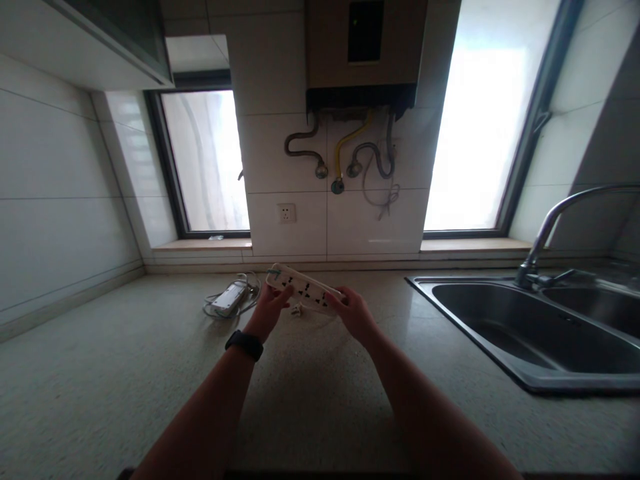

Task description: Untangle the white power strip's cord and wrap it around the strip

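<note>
Between my two hands a white power strip (306, 291) is held just above the countertop, its socket face turned toward me and its left end higher than its right. My left hand (273, 305) grips the left end, thumb over the front. Around the right end my right hand (353, 308) is closed, with the thumb on the face. A plug (297, 309) shows just below the strip. To the left of my left hand, a second white power strip (229, 298) lies on the counter with its grey cord looped about it.
A speckled stone countertop (310, 387) spreads below my hands. At the right is a double sink (500, 327) with a chrome faucet (537, 247). On the tiled wall are a socket (287, 213) and a water heater (365, 50) with hoses beneath it.
</note>
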The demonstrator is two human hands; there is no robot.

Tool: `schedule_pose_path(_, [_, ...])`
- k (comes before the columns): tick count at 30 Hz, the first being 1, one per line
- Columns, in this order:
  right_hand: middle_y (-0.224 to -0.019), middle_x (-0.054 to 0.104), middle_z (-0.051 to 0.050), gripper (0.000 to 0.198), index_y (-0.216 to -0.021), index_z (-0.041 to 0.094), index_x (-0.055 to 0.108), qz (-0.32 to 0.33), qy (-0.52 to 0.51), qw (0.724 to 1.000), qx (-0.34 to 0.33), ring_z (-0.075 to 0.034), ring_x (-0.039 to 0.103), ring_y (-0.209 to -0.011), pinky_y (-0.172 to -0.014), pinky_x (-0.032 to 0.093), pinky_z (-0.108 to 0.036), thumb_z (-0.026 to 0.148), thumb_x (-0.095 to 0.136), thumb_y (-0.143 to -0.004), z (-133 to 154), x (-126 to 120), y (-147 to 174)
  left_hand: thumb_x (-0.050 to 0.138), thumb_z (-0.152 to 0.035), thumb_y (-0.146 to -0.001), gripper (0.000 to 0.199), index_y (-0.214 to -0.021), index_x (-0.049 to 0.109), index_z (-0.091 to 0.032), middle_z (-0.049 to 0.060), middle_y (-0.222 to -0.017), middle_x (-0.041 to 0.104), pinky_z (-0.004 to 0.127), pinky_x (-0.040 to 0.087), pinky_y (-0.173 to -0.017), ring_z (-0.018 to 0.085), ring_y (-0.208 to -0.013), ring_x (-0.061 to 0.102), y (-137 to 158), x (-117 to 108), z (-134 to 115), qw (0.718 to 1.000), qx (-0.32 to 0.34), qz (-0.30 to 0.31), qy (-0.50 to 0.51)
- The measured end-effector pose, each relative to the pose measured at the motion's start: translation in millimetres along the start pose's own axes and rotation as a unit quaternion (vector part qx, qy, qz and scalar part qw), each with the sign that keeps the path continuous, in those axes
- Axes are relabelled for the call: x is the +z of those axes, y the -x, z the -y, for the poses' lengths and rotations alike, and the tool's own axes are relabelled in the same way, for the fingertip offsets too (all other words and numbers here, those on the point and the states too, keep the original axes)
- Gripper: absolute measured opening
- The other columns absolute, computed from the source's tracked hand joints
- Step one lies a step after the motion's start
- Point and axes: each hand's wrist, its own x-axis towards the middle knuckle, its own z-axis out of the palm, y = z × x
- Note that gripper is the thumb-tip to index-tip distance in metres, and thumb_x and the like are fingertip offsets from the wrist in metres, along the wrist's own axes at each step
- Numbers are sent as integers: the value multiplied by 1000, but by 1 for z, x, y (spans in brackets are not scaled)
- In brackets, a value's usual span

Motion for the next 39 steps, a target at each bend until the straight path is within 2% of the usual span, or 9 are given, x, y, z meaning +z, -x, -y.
schedule_pose_path(10, [-72,67,-2,48,-109,18,69,24,37,999,-16,-15,57,-61,-56,40,-24,60,57,-90,-11,5,1,72,-47,-82,50,-117,49,-21,9,-118,62,30,55,-70,23,-103,64,2,2,-1,1000,-4,-8,26])
schedule_pose_path(18, [-75,68,-3,45,-108,20,68,33,37,999,-16,-16,58,-63,-57,41,-25,60,58,-90,-16,8,1,71,-45,-81,47,-114,48,-22,6,-107,64,27,54,-64,20,-93,65,6,4,-5,999,-13,-11,30])
schedule_pose_path(28, [-86,71,-6,42,-109,20,67,30,67,997,-22,-19,63,-75,-66,44,-28,58,56,-92,-13,8,3,73,-50,-79,49,-109,47,-21,5,-100,65,26,53,-60,18,-84,67,4,0,4,1000,-20,-5,15])
schedule_pose_path(30, [-82,70,-5,42,-108,21,66,54,68,996,-12,-18,62,-71,-62,42,-27,59,53,-94,-11,7,4,73,-50,-79,49,-109,47,-21,5,-100,64,26,53,-59,18,-83,67,3,0,6,1000,-21,-5,12])
schedule_pose_path(34, [-62,60,1,46,-100,19,64,147,40,988,33,-14,55,-54,-52,38,-25,61,46,-96,-9,7,7,72,-50,-81,49,-110,46,-22,4,-101,63,25,53,-59,17,-80,67,3,-1,8,1000,-26,1,13])
schedule_pose_path(36, [-60,58,2,44,-97,19,63,155,34,986,40,-13,53,-52,-51,36,-24,60,49,-95,-9,8,8,70,-51,-82,48,-110,44,-22,4,-100,64,26,54,-59,16,-76,67,3,-1,8,999,-29,9,13])
schedule_pose_path(39, [-68,61,0,36,-98,20,63,133,42,990,26,-14,54,-58,-52,36,-24,54,63,-88,-10,8,7,69,-53,-83,48,-110,45,-21,4,-100,65,26,54,-59,16,-75,68,2,-3,9,999,-31,21,0])
